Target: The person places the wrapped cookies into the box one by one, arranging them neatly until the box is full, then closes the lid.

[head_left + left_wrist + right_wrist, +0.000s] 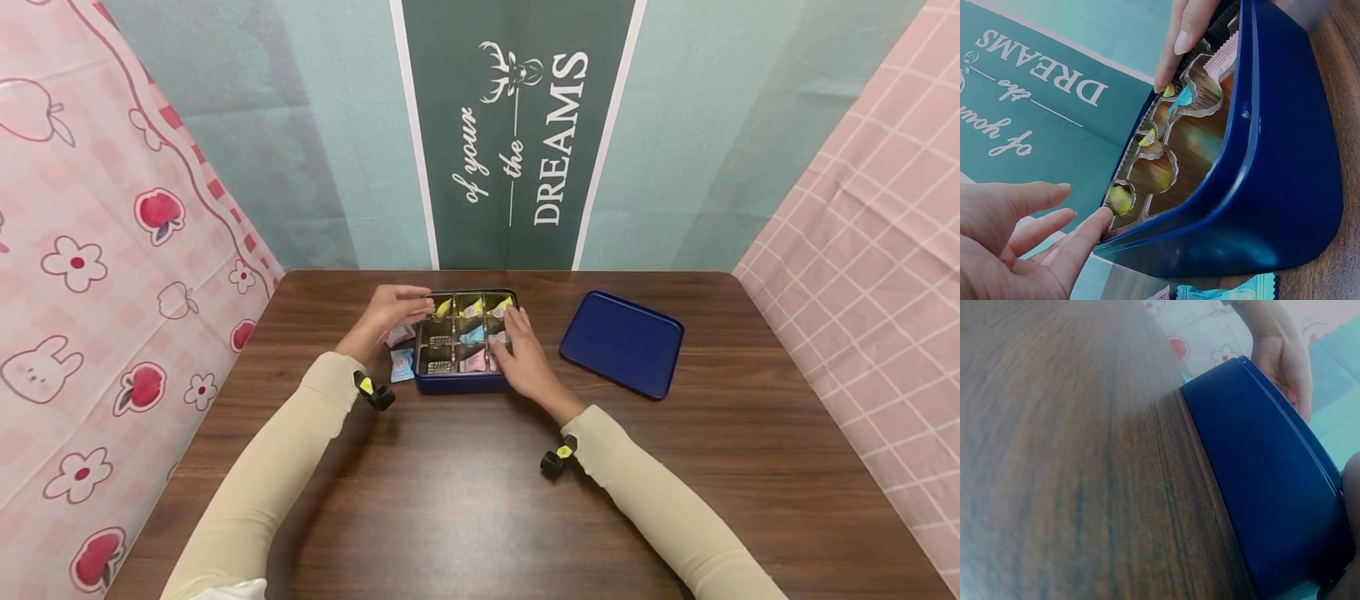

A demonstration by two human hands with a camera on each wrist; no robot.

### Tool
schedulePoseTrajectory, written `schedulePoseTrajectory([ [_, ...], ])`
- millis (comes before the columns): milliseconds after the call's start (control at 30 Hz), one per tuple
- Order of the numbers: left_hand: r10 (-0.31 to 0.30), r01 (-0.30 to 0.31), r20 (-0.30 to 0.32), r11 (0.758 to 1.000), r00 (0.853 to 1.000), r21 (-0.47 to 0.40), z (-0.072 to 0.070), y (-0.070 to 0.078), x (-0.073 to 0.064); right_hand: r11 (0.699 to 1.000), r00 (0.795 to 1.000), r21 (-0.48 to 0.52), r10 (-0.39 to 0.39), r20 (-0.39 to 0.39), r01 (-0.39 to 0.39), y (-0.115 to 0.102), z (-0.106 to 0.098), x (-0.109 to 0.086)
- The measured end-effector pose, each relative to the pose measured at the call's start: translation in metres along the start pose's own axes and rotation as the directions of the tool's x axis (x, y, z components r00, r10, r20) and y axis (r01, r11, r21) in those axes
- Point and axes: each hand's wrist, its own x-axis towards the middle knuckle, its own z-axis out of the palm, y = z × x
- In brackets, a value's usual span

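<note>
A blue tin [461,383] holds a dark divided tray of wrapped candies. Yellow candies [471,308] lie along its far row, a blue candy [472,335] in the centre, and a pink candy [474,361] in the near row's middle. My left hand [393,308] is at the far left corner; its extended fingertip touches the rim by a yellow candy [1120,199] in the left wrist view. Across the right edge lies my right hand [528,358], fingers extended and thumb over the right column, partly hiding it. The right wrist view mostly shows the tin's side [1266,475].
A loose blue candy [402,365] and a pink candy [400,336] lie left of the tin, the pink one partly under the left hand. A blue lid [622,343] lies on the wooden table [465,483] to the right. Fabric curtains [322,150] surround the table.
</note>
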Motion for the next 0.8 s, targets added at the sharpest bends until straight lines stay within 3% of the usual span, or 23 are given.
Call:
schedulePoseTrajectory([
  [533,0.086,-0.086,-0.002,0.995,0.996,-0.047,-0.006,-0.007,-0.005,1.0,1.0,-0.001,-0.005,0.004,0.005,0.001,0.0,0.001],
  [800,0.123,-0.123,-0.003,0.992,0.992,0.002,-0.012,-0.009,-0.012,1.0,1.0,-0.008,-0.011,-0.005,0.011,0.001,0.0,0.0],
])
